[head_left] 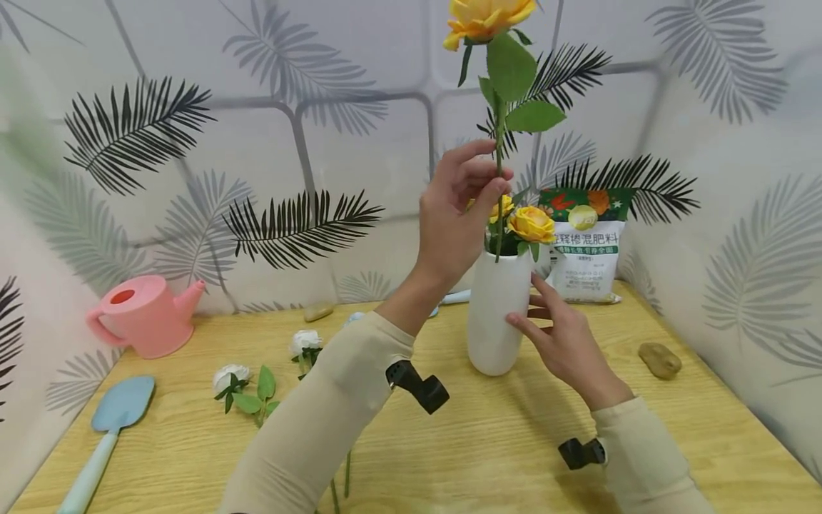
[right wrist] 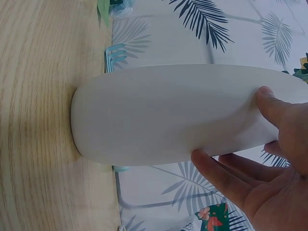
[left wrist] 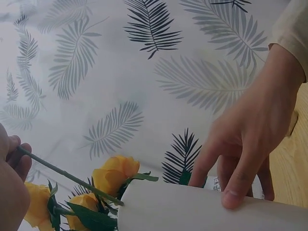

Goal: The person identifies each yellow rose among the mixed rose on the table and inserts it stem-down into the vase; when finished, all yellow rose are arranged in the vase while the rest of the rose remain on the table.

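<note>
My left hand pinches the green stem of a tall yellow rose between thumb and fingers. The bloom and leaves rise above the hand, and the stem's lower end is right at the rim of a white vase. Low in the vase's mouth sit several other yellow roses; their stems are hidden inside. My right hand holds the vase from the right, thumb and fingers spread against its wall. In the right wrist view the vase stands with its base on the wooden table.
White roses lie left of the left forearm, partly covered by it. Farther left are a pink watering can and a blue trowel. Behind the vase stands a fertilizer bag; stones lie on the table.
</note>
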Demonstrator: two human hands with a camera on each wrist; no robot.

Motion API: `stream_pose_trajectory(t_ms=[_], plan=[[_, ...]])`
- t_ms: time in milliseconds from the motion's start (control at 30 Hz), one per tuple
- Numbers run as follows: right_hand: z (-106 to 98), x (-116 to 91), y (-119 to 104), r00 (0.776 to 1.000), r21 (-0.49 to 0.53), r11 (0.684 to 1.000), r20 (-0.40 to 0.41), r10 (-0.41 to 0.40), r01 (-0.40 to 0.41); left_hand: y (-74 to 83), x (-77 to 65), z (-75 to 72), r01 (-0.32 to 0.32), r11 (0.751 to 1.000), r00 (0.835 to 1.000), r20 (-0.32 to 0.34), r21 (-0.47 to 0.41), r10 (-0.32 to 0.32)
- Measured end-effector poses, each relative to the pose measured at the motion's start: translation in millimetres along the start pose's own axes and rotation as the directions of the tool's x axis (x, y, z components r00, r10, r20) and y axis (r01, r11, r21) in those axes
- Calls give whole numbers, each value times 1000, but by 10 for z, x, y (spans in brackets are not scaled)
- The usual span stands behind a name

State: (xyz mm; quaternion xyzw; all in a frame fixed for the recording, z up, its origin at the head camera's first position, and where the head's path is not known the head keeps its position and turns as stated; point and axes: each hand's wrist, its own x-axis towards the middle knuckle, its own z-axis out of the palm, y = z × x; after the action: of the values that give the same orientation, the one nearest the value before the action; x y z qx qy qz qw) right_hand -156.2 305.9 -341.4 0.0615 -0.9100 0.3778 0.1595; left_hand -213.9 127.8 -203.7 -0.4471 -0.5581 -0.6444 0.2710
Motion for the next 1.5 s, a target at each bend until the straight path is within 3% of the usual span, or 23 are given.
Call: stream_pose_trajectory(t_ms=[167,300,433,633,1000,1500], plan=[[-5,-12,0,1000,-3,1000,1,3,-3,27,53,30,-16,1000,999,-32,21,16],[-8,-19,1,1000,-4,1000,4,7,-7,38,42,58,18,999,999,-33,27,-17],[-4,-18,9,1000,-13,1000,1,0,0,46,18,71,47,995,999,-12,91,-46],[2,-12,19,1000,-11,1000,-10,-16,16,75,-6,85,66,976,998,-1,208,-67],[0,-19,2,1000,-20,1000,5,-2,2,105,-147,138,197,927,978,8,320,-210],[13,-16,6,1000,-36,999,-5,-20,20,-112,-459,184,142,926,989,-4,350,-150]])
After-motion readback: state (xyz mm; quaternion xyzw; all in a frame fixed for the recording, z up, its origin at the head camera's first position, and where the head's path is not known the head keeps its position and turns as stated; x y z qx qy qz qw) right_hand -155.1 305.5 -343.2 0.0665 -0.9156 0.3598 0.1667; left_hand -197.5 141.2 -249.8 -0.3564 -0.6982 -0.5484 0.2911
